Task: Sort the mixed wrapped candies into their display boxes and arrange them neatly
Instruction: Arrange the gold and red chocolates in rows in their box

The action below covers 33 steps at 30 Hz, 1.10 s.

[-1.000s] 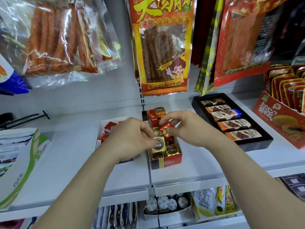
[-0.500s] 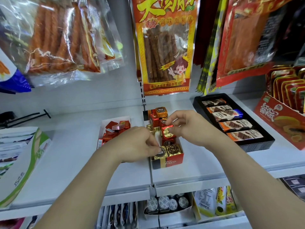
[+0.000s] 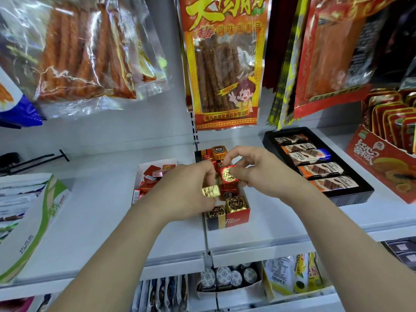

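We are pinching a gold-wrapped candy (image 3: 211,191) in our left hand (image 3: 186,190), just above the left side of the red display box (image 3: 238,218) marked Fleo. The back of that hand is facing us, so we cannot make out which fingers are doing the pinching; only the candy's right end is showing.

Our right hand (image 3: 258,170) is pinching a red-wrapped candy (image 3: 229,174) by its sides, with its round gold seal turned towards us. It is hovering over the middle of the same box, just beside the gold one. We cannot tell whether it is touching the candies beneath it.

Both hands are covering most of the box. Two gold candies (image 3: 235,203) are showing in its front row, with some red ones in shadow behind them. An orange candy (image 3: 218,150) is peeking out at the far end above our right fingers. How the middle rows are filling up is hidden.

To the left, a white box (image 3: 155,174) of flat red candies is half lost behind our left hand and wrist. To the right, on the same white shelf (image 3: 101,210), a black tray (image 3: 351,194) of chocolate bars is lying apart from our right hand. Both forearms are running out of view at the bottom edge.
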Each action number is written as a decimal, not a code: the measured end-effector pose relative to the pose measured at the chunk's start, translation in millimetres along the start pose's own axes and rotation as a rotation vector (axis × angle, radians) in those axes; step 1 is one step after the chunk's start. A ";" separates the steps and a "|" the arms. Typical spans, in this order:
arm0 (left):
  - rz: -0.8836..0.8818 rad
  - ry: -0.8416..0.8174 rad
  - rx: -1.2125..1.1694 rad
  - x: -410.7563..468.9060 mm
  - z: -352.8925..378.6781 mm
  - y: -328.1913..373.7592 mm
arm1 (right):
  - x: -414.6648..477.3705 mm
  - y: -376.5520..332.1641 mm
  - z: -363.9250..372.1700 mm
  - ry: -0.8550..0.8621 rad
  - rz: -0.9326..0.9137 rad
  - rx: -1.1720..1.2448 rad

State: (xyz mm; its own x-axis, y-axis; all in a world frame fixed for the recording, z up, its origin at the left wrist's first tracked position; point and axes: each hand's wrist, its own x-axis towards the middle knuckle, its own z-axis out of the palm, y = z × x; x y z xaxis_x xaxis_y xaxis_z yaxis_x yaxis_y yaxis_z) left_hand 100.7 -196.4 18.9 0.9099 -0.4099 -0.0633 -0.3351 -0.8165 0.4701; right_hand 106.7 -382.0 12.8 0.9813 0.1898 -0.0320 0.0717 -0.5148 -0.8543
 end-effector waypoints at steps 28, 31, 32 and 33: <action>-0.020 -0.204 -0.116 3.0 1.7 -8.1 | 2.7 8.5 -1.6 0.098 0.170 0.086; -0.030 -0.171 -0.152 4.3 3.6 -8.9 | 2.7 9.1 -2.1 0.083 0.183 0.077; -0.037 -0.157 -0.161 5.2 4.4 -8.9 | 2.7 8.9 -2.1 0.079 0.187 0.077; -0.039 -0.148 -0.167 5.4 4.9 -8.7 | 2.7 8.5 -2.3 0.076 0.191 0.079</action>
State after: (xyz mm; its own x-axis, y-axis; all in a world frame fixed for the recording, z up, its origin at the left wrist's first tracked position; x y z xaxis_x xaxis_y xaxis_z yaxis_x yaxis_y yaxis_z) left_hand 107.4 -193.5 10.1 0.8715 -0.4446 -0.2070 -0.2442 -0.7595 0.6030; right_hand 110.4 -387.8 6.7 0.9865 0.0304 -0.1607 -0.1280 -0.4681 -0.8744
